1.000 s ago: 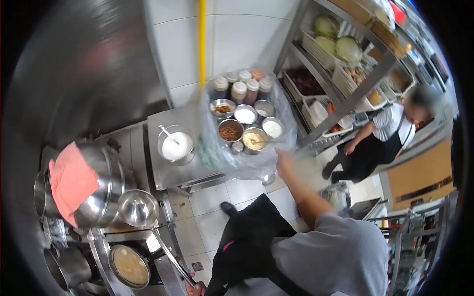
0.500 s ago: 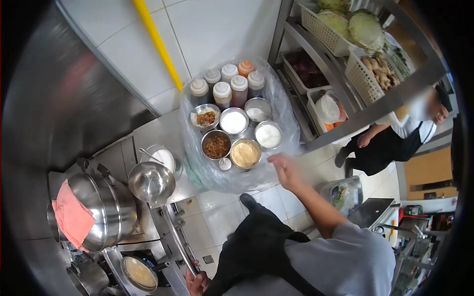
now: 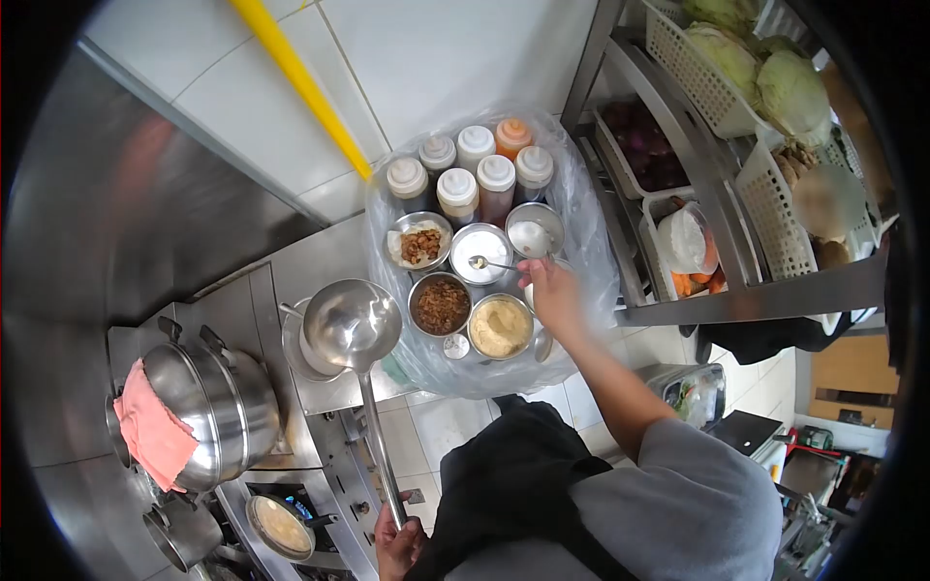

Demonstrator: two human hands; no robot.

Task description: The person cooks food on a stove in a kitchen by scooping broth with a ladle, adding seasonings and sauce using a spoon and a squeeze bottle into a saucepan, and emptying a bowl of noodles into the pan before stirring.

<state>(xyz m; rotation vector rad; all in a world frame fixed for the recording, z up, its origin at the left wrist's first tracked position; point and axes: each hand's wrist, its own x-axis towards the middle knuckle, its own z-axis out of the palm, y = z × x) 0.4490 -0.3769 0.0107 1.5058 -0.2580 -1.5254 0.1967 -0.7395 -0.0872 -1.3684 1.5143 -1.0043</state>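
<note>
My left hand (image 3: 400, 544) is closed around the long handle of a large steel ladle (image 3: 353, 320). The ladle's bowl hangs over a container at the counter's edge. Between the fingers of my right hand (image 3: 552, 298) is a small metal spoon (image 3: 496, 264), its tip above a steel bowl of white powder (image 3: 476, 242). A dab of tan stuff shows on the spoon. Nearby stand a bowl of tan powder (image 3: 501, 327), a bowl of dark brown bits (image 3: 440, 305) and a bowl of fried pieces (image 3: 420, 244). My right hand mostly covers another white-filled bowl.
Several squeeze bottles (image 3: 458, 194) stand behind the bowls on plastic sheeting (image 3: 591, 252). To the left are a big steel pot (image 3: 228, 416) with a pink cloth (image 3: 155, 431) and a frying pan (image 3: 283, 528) on the stove. A vegetable shelf (image 3: 756, 305) is at right.
My right hand has moved left over the bowls, and a spoon now shows in it. The ladle has come further right over the container's edge. The view has shifted slightly.
</note>
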